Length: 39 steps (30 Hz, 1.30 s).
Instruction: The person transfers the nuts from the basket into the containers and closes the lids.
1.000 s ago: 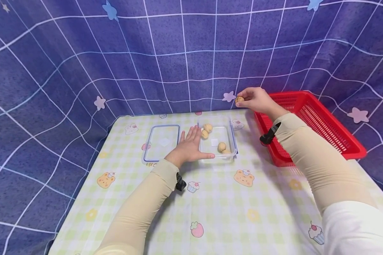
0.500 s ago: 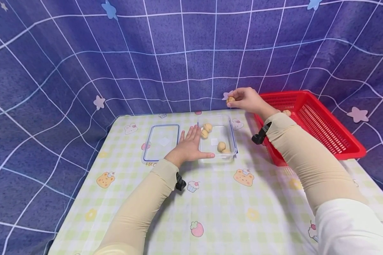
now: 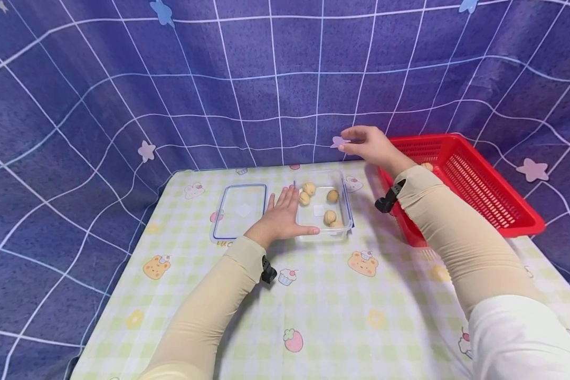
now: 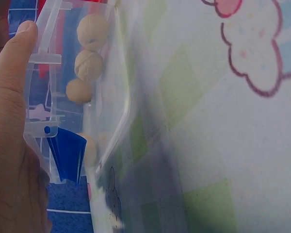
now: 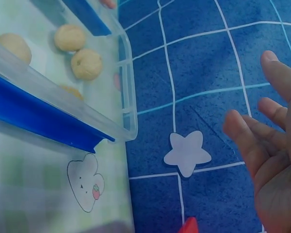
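Note:
My left hand (image 3: 281,219) lies with straight, spread fingers against the left side of a clear plastic box (image 3: 349,210). Inside the box are several walnuts (image 3: 309,188), also visible through its wall in the left wrist view, where the thumb (image 4: 14,63) is at the rim. Behind and to the right, my right hand (image 3: 368,146) hovers above table height with thumb and fingers apart, holding nothing. The right wrist view shows that hand (image 5: 281,145) beside the box, whose blue clip (image 5: 39,114) hangs unfastened, with walnuts (image 5: 86,64) inside.
A blue-edged clear lid (image 3: 241,211) lies flat left of the box. At the right stands a red slotted basket (image 3: 502,184) with a walnut (image 3: 426,166) partly visible behind the right forearm. A blue gridded curtain (image 3: 247,79) hangs behind the patterned tablecloth (image 3: 247,327).
My right hand has moved left from near the basket and let go of a walnut, which now lies at the right inside the box. My left hand has stayed put.

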Motion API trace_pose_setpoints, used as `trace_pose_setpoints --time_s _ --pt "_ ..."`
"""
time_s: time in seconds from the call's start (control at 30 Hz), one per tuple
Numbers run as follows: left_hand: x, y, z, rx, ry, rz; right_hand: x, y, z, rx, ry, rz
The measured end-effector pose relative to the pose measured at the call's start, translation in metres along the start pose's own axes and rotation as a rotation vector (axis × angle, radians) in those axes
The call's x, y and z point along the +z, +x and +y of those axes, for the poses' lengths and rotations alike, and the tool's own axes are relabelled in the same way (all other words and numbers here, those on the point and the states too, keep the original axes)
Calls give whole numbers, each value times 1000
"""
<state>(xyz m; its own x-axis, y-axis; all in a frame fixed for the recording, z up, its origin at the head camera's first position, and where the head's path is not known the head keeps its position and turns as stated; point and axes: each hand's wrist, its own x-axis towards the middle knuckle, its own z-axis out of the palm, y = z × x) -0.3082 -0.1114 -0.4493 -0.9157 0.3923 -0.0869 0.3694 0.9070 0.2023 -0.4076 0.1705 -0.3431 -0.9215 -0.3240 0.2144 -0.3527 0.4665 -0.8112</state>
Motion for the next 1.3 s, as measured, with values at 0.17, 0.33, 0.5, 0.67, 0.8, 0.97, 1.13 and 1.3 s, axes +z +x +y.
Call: trace_pose_setpoints --time_s 0.17,0.33,0.5,0.67,0.8,0.97,1.13,1.3 --pt "0 -1 -1 -5 -1 2 -7 -1 0 5 75 30" --pt "-1 -2 -1 -1 3 2 -19 -1 5 -7 198 66" --pt "-1 0 -2 1 -2 -5 -38 -4 17 -11 211 120" --pt "0 3 -3 -9 2 -26 -56 -10 30 15 226 187" --pt "1 4 -3 -11 3 -34 -66 -18 40 31 248 218" --pt "0 0 -2 1 4 -5 -76 -30 41 42 263 248" --pt "-1 -1 -1 10 4 2 -86 -33 68 70 276 284" --pt "-1 -1 -1 11 14 1 -92 -38 88 116 300 307"
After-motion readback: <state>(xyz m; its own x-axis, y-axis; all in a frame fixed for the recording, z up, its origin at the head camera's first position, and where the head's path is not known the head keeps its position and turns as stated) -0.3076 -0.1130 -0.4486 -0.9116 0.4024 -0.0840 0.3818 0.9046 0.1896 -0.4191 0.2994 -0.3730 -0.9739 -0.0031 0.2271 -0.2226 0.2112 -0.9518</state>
